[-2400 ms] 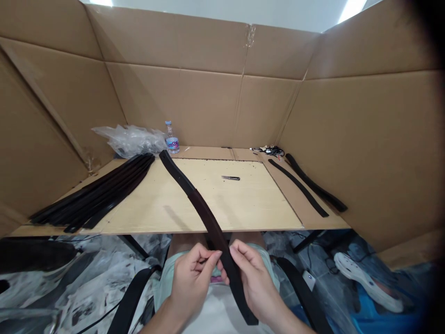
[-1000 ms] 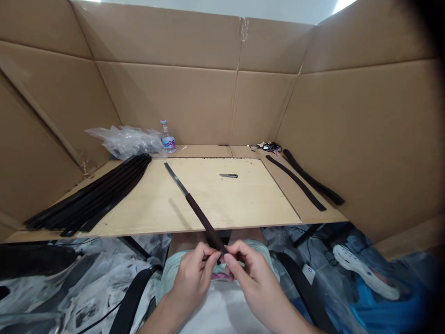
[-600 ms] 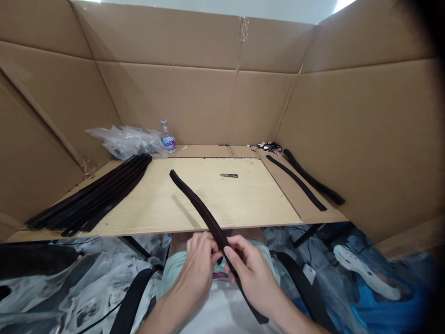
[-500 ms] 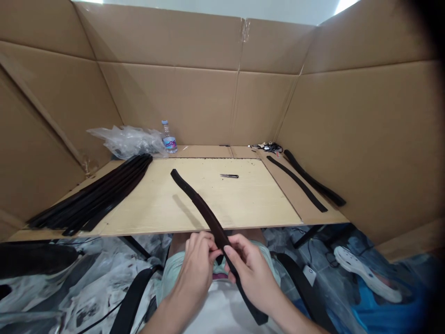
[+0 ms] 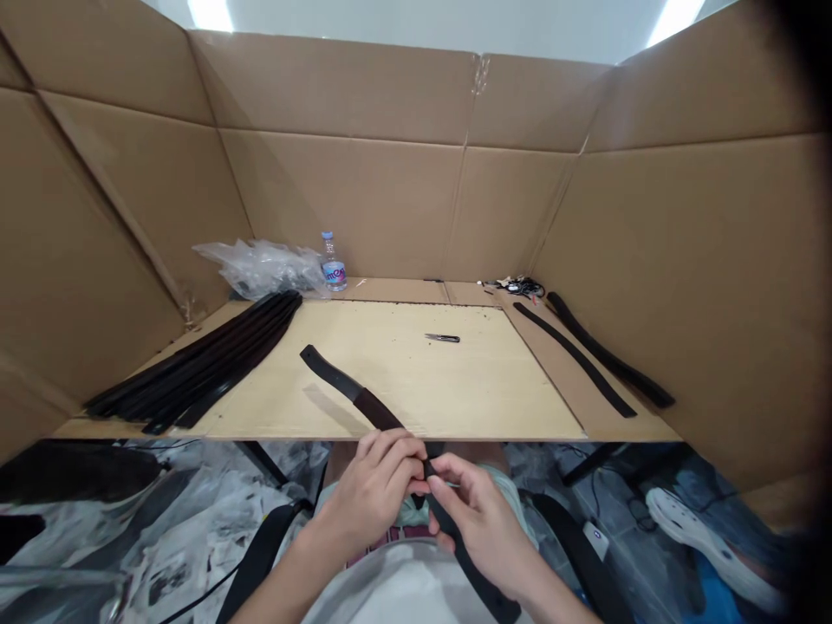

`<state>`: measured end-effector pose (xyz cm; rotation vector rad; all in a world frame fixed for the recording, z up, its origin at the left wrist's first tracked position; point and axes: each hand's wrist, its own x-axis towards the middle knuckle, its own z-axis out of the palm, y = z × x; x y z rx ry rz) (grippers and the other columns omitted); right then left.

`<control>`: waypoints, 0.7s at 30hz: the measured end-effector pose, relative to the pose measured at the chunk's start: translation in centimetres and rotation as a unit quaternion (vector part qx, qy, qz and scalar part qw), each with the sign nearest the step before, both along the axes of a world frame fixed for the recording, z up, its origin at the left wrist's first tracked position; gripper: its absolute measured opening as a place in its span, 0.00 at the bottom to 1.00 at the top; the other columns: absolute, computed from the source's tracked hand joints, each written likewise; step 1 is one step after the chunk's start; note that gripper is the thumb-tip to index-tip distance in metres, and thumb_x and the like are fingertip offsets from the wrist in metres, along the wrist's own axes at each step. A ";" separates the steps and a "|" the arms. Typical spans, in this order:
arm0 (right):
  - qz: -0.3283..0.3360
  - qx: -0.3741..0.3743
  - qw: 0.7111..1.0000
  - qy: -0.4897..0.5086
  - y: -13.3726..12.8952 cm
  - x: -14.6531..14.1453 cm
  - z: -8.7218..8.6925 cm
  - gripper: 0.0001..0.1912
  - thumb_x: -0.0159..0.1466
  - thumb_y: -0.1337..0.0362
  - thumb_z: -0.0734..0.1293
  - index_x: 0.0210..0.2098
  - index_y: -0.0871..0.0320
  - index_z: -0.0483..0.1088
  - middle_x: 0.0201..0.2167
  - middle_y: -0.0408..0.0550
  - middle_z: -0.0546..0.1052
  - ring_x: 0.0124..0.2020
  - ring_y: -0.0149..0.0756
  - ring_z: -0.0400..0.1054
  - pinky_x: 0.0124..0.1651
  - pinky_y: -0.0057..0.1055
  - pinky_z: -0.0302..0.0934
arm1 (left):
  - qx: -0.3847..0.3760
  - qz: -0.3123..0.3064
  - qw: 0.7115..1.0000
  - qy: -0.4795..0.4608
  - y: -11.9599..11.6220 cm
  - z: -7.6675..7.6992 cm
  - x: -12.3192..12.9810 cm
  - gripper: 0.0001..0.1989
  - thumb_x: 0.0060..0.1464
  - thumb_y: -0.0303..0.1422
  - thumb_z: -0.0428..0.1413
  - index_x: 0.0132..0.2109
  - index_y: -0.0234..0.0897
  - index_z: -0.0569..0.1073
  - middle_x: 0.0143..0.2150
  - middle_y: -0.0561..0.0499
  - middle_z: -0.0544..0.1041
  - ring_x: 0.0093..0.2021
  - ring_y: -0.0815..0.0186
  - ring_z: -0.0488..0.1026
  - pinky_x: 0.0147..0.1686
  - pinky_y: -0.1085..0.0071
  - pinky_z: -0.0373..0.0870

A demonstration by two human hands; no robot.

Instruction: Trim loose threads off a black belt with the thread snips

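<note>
A long, curved black strip (image 5: 334,375) with a dark brown section runs slantwise in front of me, its far end above the near part of the board. My left hand (image 5: 383,475) is closed around its middle, fingers wrapped over the top. Just to the right, my right hand (image 5: 473,503) pinches the same strip between thumb and fingers. The strip's lower end reaches past my right wrist over my lap. A small dark piece shows below my left fingers; I cannot tell whether it belongs to the strip.
Thread snips (image 5: 443,338) lie on the pale board (image 5: 507,381). A pile of black strips (image 5: 201,368) is at left, with plastic bags (image 5: 266,267) and a water bottle (image 5: 334,264) behind. Two strips (image 5: 575,355) lie at right, near small scraps (image 5: 520,287). Cardboard walls (image 5: 338,191) surround the table.
My left hand has slid up over the strip and now covers its middle. The strip's far end has dropped lower and left, and the view has shifted slightly.
</note>
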<state>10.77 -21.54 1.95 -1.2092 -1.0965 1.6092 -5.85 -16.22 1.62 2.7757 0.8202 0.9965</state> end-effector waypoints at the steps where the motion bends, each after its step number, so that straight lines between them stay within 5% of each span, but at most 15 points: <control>1: 0.004 -0.004 1.000 0.007 0.1 0.0 0.0 0.18 0.64 0.51 0.63 0.39 0.61 0.66 0.24 0.43 0.68 0.20 0.26 0.60 0.18 0.20 0.54 | -0.025 -0.012 1.000 -0.005 0.3 0.0 -0.1 0.03 0.59 0.30 0.53 0.36 0.34 0.66 0.42 0.50 0.74 0.49 0.65 0.67 0.48 0.68 0.56; 7: 0.045 -0.041 0.997 0.046 1.7 0.7 -0.1 0.17 0.64 0.52 0.64 0.38 0.62 0.66 0.19 0.41 0.67 0.16 0.23 0.56 0.18 0.20 0.50 | -0.171 -0.024 0.983 -0.057 2.3 0.2 -0.4 0.12 0.55 0.35 0.57 0.42 0.37 0.63 0.40 0.51 0.74 0.41 0.69 0.71 0.51 0.66 0.59; 13: 0.059 -0.075 0.993 0.070 4.5 1.0 0.0 0.20 0.63 0.50 0.64 0.34 0.63 0.66 0.18 0.42 0.68 0.16 0.24 0.57 0.18 0.20 0.51 | -0.176 -0.034 0.984 0.010 4.7 1.0 0.0 0.08 0.59 0.35 0.52 0.34 0.37 0.62 0.39 0.51 0.73 0.42 0.67 0.68 0.51 0.63 0.61; 21: 0.103 -0.088 0.991 0.007 8.4 2.0 -0.9 0.21 0.63 0.48 0.62 0.30 0.61 0.65 0.15 0.41 0.67 0.12 0.25 0.57 0.15 0.21 0.49 | -0.209 -0.026 0.977 0.037 7.4 0.3 0.3 0.12 0.56 0.41 0.53 0.35 0.36 0.65 0.40 0.49 0.73 0.43 0.64 0.68 0.46 0.65 0.64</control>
